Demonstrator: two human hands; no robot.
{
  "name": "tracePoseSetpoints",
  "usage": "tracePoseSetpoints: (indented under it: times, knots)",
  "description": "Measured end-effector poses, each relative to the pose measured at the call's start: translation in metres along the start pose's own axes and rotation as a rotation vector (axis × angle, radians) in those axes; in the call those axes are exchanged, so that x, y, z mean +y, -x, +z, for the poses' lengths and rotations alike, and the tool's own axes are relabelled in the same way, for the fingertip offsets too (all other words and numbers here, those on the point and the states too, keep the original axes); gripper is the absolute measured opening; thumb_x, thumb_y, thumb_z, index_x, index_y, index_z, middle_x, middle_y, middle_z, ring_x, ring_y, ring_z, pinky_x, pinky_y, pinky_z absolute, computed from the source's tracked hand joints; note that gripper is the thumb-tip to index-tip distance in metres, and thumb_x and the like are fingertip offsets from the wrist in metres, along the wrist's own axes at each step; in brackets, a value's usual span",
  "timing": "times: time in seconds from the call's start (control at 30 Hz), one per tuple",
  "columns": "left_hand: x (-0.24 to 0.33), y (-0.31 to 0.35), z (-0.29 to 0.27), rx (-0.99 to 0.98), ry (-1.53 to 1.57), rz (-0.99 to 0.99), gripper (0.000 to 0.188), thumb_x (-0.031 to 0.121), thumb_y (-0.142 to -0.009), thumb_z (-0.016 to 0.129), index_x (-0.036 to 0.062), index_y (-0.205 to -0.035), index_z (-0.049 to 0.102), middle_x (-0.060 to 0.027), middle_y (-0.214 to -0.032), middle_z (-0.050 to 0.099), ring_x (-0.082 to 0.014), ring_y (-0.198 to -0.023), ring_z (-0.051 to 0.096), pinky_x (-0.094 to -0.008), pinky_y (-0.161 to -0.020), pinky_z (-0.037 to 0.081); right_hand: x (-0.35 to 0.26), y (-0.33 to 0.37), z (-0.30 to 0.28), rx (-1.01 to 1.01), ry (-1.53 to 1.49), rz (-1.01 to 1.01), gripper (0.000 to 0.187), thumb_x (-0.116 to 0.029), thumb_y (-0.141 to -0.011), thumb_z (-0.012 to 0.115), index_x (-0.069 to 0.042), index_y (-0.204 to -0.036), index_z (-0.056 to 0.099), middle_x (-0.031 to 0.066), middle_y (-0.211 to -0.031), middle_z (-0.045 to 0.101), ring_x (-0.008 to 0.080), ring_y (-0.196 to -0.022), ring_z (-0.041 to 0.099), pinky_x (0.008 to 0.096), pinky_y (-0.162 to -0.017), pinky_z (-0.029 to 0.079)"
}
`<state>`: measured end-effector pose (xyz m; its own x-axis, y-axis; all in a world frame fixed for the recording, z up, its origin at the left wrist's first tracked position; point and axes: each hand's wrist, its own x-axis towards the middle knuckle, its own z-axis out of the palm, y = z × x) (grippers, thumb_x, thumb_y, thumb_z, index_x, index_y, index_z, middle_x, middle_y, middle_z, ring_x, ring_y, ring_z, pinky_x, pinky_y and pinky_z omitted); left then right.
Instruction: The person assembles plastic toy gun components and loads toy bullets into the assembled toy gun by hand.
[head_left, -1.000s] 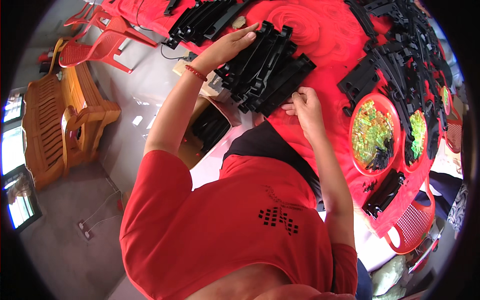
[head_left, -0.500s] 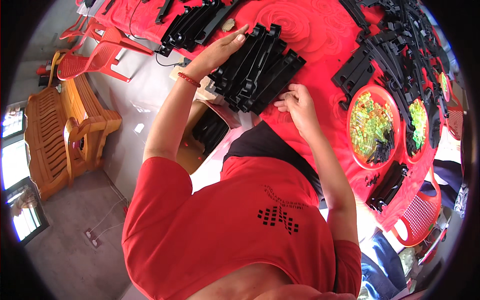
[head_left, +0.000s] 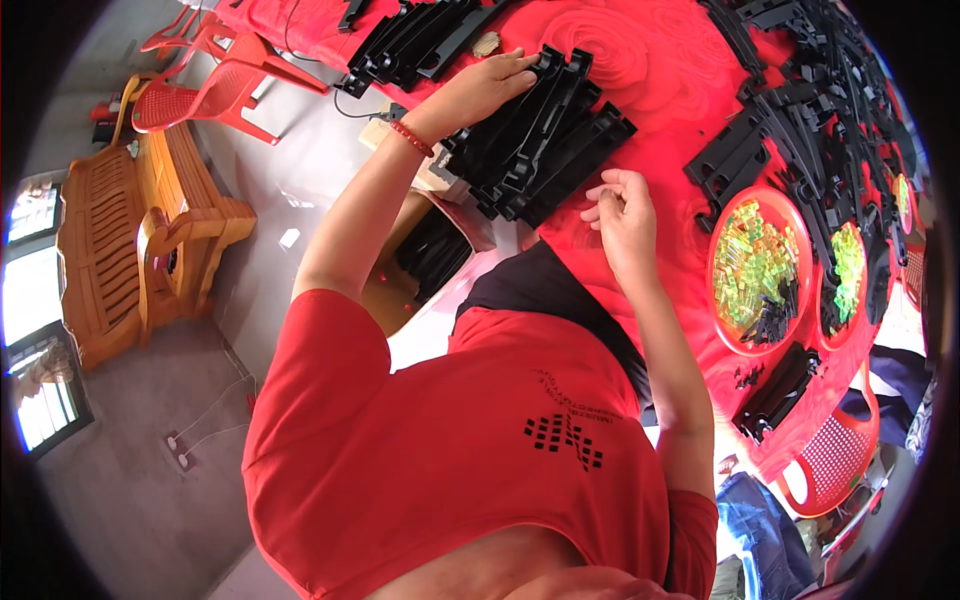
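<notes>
A group of long black plastic strips [head_left: 575,160] with notched ends lies side by side at the near edge of a red-covered table. My left hand [head_left: 482,92] rests along the left side of the strips, its fingers stretched out flat with the tips by their far ends. A red beaded bracelet [head_left: 412,138] circles the left wrist. Just right of the strips hovers my right hand [head_left: 628,222], fingers loosely bent and apart, with nothing visible in them. Its fingertips are close to the rightmost strip; whether they touch it I cannot tell.
More black strips [head_left: 425,40] lie at the far left, and a large heap of black parts [head_left: 790,130] covers the right. A red bowl [head_left: 714,290] holds yellow-green and black pieces. A tub of black parts [head_left: 400,215] stands below the table edge. Red chairs [head_left: 215,95] are nearby.
The whole view has shifted slightly. My left hand has moved a little to the right over the strips, and my right hand has drawn slightly away from them with its fingers more bent.
</notes>
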<state>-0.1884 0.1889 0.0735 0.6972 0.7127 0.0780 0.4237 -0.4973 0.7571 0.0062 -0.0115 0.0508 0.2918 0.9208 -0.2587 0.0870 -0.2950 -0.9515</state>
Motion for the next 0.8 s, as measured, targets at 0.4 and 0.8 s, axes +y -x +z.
tracePoseSetpoints:
  times: [0.4,0.8]
  knots:
    - [0.012,-0.006,-0.001,0.092,-0.303,-0.12,0.03,0.025,-0.099,0.053,-0.0001,-0.109,0.065,-0.0251,-0.101,0.065,-0.0425,-0.093,0.062,-0.0436,-0.081,0.049,-0.033,-0.011,0.029,-0.205,-0.05,-0.229,0.029,-0.002,-0.099,0.049,0.0,-0.128,0.049,0.0128,-0.108,0.063,0.0135,-0.074,0.067,0.0243,-0.063,0.053]
    - [0.017,-0.007,-0.001,0.08,-0.177,-0.23,0.038,0.028,-0.099,0.053,0.003,-0.126,0.06,-0.0251,-0.113,0.065,-0.0392,-0.11,0.062,-0.0399,-0.092,0.047,-0.037,-0.021,0.045,-0.249,-0.028,-0.315,0.037,0.007,-0.093,0.045,0.001,-0.129,0.054,0.019,-0.112,0.063,0.0182,-0.065,0.069,0.0303,-0.064,0.056]
